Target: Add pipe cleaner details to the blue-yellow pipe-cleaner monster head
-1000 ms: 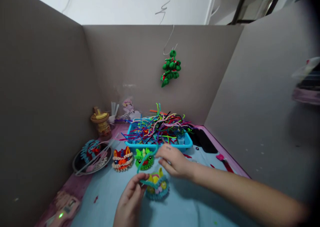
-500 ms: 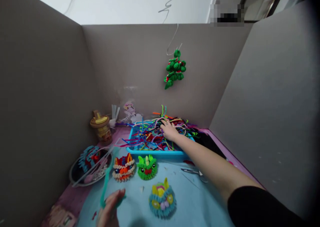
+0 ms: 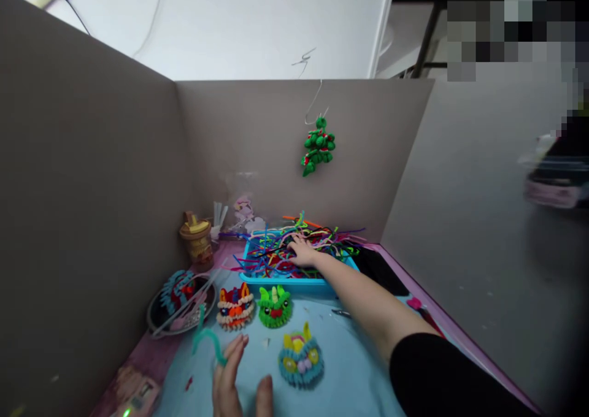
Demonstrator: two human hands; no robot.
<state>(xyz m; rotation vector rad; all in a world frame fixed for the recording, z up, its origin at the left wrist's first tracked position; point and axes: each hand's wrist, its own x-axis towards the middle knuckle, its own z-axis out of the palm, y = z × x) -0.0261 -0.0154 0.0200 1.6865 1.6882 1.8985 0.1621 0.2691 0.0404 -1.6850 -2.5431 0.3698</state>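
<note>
My left hand (image 3: 234, 380) is low in the picture, its thumb apart from the fingers. A bent teal pipe cleaner (image 3: 209, 336) sticks out from between its fingers, held there. My right hand (image 3: 302, 251) reaches far out over a blue tray (image 3: 289, 282) heaped with many-coloured pipe cleaners (image 3: 271, 259). Its fingers are spread on the heap, grasping nothing I can see. Between me and the tray sit three fuzzy animal heads: an orange and cream one (image 3: 235, 309), a green one (image 3: 275, 309) and a blue one with yellow ears (image 3: 301, 362).
Left of the mat (image 3: 184, 368) are a metal bowl (image 3: 159, 331) with craft pieces and a brown lidded cup (image 3: 197, 245). A metal tool (image 3: 340, 313) lies partly under my right forearm. A green ornament (image 3: 318, 147) hangs on the back panel (image 3: 239, 122); grey panels enclose both sides.
My view has shifted, with the scene appearing lower. My left hand has turned and moved right with the teal pipe cleaner, its thumb now showing. My right hand stays in the pipe cleaners, fingers spread wider.
</note>
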